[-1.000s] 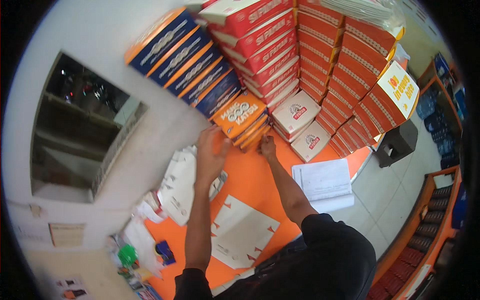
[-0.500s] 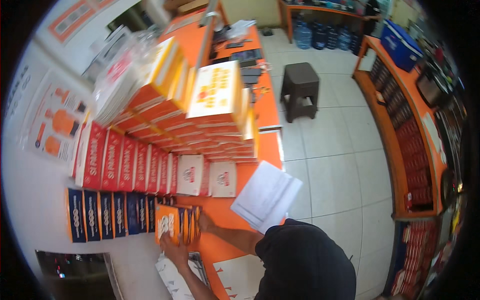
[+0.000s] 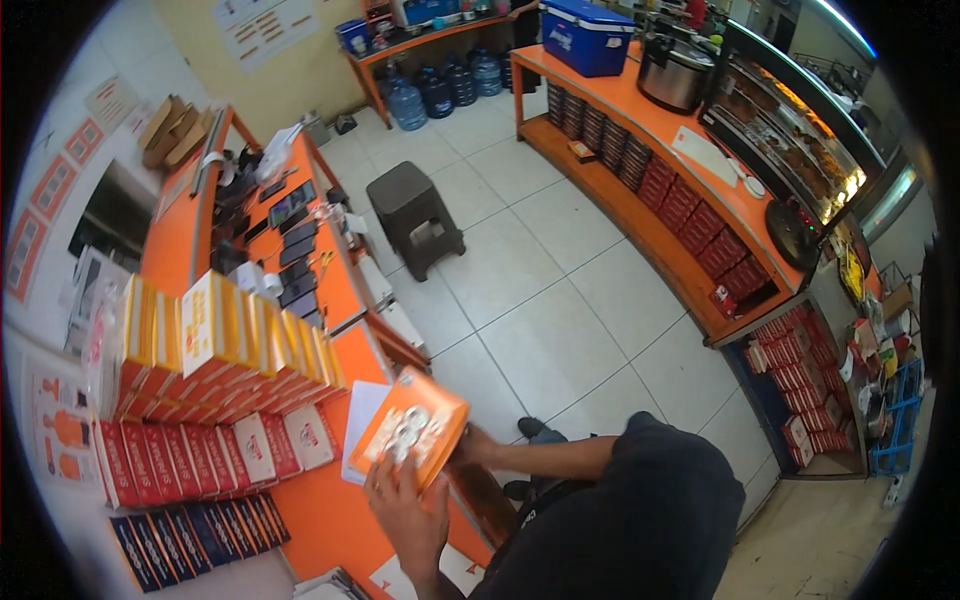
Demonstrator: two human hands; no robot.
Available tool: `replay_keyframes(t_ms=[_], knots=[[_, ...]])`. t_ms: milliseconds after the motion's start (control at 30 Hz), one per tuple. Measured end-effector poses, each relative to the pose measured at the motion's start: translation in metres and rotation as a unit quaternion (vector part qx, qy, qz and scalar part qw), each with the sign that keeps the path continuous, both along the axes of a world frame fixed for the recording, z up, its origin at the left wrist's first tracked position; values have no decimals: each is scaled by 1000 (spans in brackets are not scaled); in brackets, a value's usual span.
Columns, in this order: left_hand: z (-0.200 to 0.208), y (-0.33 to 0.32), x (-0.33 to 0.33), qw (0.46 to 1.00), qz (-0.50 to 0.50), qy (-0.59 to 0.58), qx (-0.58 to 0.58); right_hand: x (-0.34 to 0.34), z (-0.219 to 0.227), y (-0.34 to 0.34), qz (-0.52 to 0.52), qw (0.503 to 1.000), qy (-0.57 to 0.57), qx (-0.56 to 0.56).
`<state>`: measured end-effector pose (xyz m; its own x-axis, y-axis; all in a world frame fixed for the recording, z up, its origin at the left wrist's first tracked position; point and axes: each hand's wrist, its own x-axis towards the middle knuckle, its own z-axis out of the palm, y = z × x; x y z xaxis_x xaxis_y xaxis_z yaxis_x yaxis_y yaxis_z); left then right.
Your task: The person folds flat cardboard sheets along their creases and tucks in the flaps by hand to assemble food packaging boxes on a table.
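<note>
Both my hands carry an orange food carton [image 3: 440, 400] with white print, tilted over the counter's edge; it may be the front one of a small stack. My left hand [image 3: 408, 515] presses its fingers on the carton's lower face. My right hand [image 3: 474, 447] grips its right end, the fingers partly hidden behind it. Behind the carton lies white paper [image 3: 362, 425] on the orange counter [image 3: 310, 535]. To the left stand a row of dark blue and orange cartons [image 3: 190, 540], a row of red cartons [image 3: 170, 460] and a tall pile of yellow and orange cartons [image 3: 225, 340].
A dark grey stool [image 3: 410, 205] stands on the tiled floor [image 3: 545, 300]. Across the aisle runs an orange shelf counter [image 3: 590, 110] with stacked cartons, a blue cooler [image 3: 586, 38] and a large pot [image 3: 676, 75]. Phones [image 3: 298, 250] lie along the far counter.
The orange carton has been lifted away from the dark blue row and brought right, held in both hands. The view has swung right, showing more of the aisle.
</note>
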<state>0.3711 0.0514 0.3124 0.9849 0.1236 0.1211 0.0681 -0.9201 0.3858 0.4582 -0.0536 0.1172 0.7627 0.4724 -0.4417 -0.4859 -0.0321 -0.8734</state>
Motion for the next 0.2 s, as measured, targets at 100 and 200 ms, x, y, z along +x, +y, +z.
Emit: replay_keyframes(t_ms=[100,200], knots=[[-4,-57,76,993,-111,34,-13,61,-27,-87,-144,961,99,216],[-16,-116,151,978,-206,22,-22,126,-34,-171,-163,940,58,294]])
